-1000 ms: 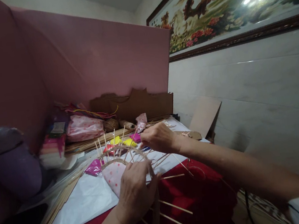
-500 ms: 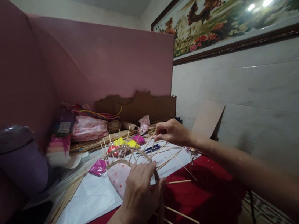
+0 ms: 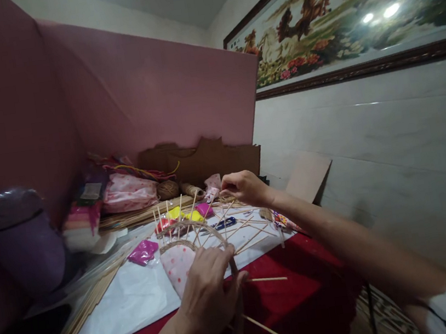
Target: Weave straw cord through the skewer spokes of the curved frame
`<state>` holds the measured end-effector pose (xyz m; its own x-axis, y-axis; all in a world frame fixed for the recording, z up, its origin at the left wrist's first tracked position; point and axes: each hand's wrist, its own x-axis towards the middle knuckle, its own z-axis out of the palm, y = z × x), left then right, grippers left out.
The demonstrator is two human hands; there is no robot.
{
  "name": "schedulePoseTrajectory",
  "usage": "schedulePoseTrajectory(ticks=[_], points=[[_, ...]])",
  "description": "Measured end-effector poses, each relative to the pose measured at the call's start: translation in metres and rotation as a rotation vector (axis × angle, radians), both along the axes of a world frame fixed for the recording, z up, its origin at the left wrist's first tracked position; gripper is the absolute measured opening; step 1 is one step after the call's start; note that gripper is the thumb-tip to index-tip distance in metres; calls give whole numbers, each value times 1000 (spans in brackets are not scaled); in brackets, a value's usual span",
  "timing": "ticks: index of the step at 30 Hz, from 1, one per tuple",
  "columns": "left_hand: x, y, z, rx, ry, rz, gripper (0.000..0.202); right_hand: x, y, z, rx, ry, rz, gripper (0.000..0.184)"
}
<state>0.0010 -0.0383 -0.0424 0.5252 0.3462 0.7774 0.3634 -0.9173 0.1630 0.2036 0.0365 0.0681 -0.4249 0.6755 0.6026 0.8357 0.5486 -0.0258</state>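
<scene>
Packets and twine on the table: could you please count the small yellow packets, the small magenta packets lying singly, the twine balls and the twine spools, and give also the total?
Small yellow packets: 2
Small magenta packets: 2
Twine ball: 1
Twine spool: 1
Total: 6

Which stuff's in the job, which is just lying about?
Likely in the job:
hoop, held by left hand
sticks crossing it
dotted panel beside that hand

Apparently lying about:
magenta packet
blue tool
cardboard
purple bin
</scene>
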Motion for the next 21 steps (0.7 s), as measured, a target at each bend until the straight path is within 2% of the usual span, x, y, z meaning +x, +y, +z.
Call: schedulePoseTrajectory(ticks=[4, 11, 21], points=[[1, 0, 2, -12, 23, -13, 33, -19, 3, 3, 72, -194, -47, 10], [2, 1, 2, -46, 42, -23, 32, -49, 9, 1, 127, -453, -39, 15], [1, 1, 1, -52, 51, -15, 24, -59, 5, 5, 187, -525, -3, 17]])
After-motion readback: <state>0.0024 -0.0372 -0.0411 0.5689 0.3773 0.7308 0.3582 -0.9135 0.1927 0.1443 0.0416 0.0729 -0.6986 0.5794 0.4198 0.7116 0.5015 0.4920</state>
